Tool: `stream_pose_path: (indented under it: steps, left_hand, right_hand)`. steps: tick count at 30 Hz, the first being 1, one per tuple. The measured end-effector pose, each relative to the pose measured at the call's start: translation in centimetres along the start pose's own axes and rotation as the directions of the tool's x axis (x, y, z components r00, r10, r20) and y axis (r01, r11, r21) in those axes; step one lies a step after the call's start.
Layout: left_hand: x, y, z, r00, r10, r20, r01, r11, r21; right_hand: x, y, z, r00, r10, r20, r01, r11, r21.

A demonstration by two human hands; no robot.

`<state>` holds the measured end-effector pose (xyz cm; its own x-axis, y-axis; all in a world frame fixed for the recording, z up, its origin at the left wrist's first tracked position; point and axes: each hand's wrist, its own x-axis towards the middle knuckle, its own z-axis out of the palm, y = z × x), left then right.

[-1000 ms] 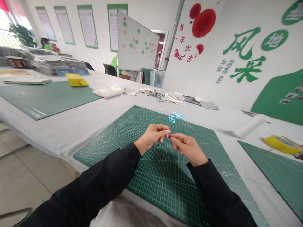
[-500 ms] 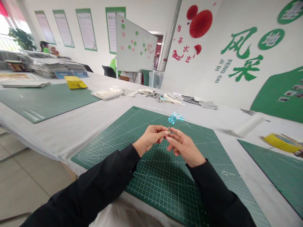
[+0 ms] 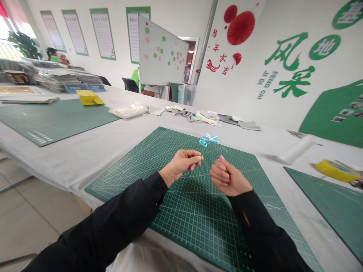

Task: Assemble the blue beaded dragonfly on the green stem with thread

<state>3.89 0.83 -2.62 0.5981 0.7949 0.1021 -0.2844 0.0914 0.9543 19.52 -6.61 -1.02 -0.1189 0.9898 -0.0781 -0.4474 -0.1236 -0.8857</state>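
Note:
My left hand [image 3: 184, 163] pinches the thin green stem of a small artificial flower [image 3: 209, 139] between thumb and fingers. Blue petals with white dots spread at its top, and a blue spiral piece sits on their left side. The stem's lower end shows below my fingers, over the green cutting mat [image 3: 181, 211]. My right hand [image 3: 227, 174] is closed like a fist to the right of the stem, apart from it, thumb on top. Whether anything is inside its curled fingers is hidden.
Behind the mat lie a plastic-wrapped white pack [image 3: 129, 111] and several cloth pieces [image 3: 207, 117]. A white roll [image 3: 296, 149] and a yellow object [image 3: 336, 170] lie to the right. Further left are another cutting mat [image 3: 56, 121], a yellow box [image 3: 89, 98] and stacked papers [image 3: 55, 77].
My right hand has left the stem, moved a little right and curled its fingers closed. The left hand keeps its pinch, and the flower head has tipped slightly left.

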Motion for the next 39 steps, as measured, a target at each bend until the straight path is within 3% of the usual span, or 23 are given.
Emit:
stream_pose_path:
  steps: [2, 5, 9, 12, 14, 16, 19, 21, 23, 27, 30, 34, 39]
  left_hand:
    - [0.0, 0.0, 0.0, 1.000, -0.005, -0.001, 0.005, 1.000, -0.006]
    - [-0.1, -0.2, 0.1, 1.000, -0.011, 0.001, 0.011, 1.000, -0.015]
    - [-0.2, -0.5, 0.3, 0.999, 0.002, 0.052, -0.003, 1.000, 0.020]
    - [-0.3, -0.5, 0.3, 0.998, 0.017, 0.066, -0.019, 0.999, 0.035]
    - [-0.2, -0.5, 0.2, 0.999, 0.018, 0.046, -0.019, 1.000, 0.018]
    - [-0.1, -0.4, 0.1, 1.000, 0.014, 0.022, -0.014, 1.000, -0.004]
    - [0.0, -0.3, 0.0, 1.000, 0.020, 0.004, -0.020, 1.000, -0.017]
    - [0.0, -0.2, 0.1, 1.000, 0.023, -0.009, -0.023, 1.000, -0.014]
    - [-0.1, -0.2, 0.3, 1.000, 0.024, -0.015, -0.024, 1.000, -0.016]
    - [-0.3, -0.2, 0.7, 0.999, 0.032, 0.015, -0.031, 0.998, -0.062]
    - [-0.5, -0.2, 0.9, 0.999, 0.031, 0.020, -0.028, 0.994, -0.104]
    - [-0.7, -0.1, 1.2, 1.000, 0.031, 0.003, -0.030, 0.992, -0.125]
    - [-1.1, 0.2, 1.5, 0.999, 0.039, 0.009, -0.038, 0.994, -0.103]
  right_hand:
    - [0.0, 0.0, 0.3, 0.995, -0.089, -0.047, 0.096, 0.981, 0.167]
    - [0.3, 0.5, 0.4, 0.955, -0.210, -0.208, 0.254, 0.944, 0.212]
    - [1.2, 1.9, 0.1, 0.890, -0.265, -0.372, 0.305, 0.951, 0.051]
    - [1.6, 3.0, 0.0, 0.835, -0.358, -0.419, 0.270, 0.929, -0.254]
    - [1.5, 3.3, 0.0, 0.827, -0.464, -0.317, 0.247, 0.807, -0.536]
    - [1.3, 3.4, 0.2, 0.819, -0.548, -0.169, 0.262, 0.620, -0.739]
    - [1.0, 3.2, 0.6, 0.755, -0.655, -0.016, 0.300, 0.367, -0.880]
    - [0.9, 3.2, 1.0, 0.704, -0.709, 0.042, 0.308, 0.252, -0.917]
    - [0.9, 3.3, 1.3, 0.666, -0.745, 0.021, 0.317, 0.257, -0.913]
    - [1.2, 3.7, 1.8, 0.641, -0.750, -0.165, 0.338, 0.469, -0.816]
    - [1.2, 3.9, 2.0, 0.622, -0.746, -0.237, 0.345, 0.533, -0.772]
    - [0.8, 3.8, 2.4, 0.571, -0.785, -0.238, 0.351, 0.496, -0.794]
    - [0.2, 3.6, 2.7, 0.479, -0.871, -0.113, 0.379, 0.321, -0.868]
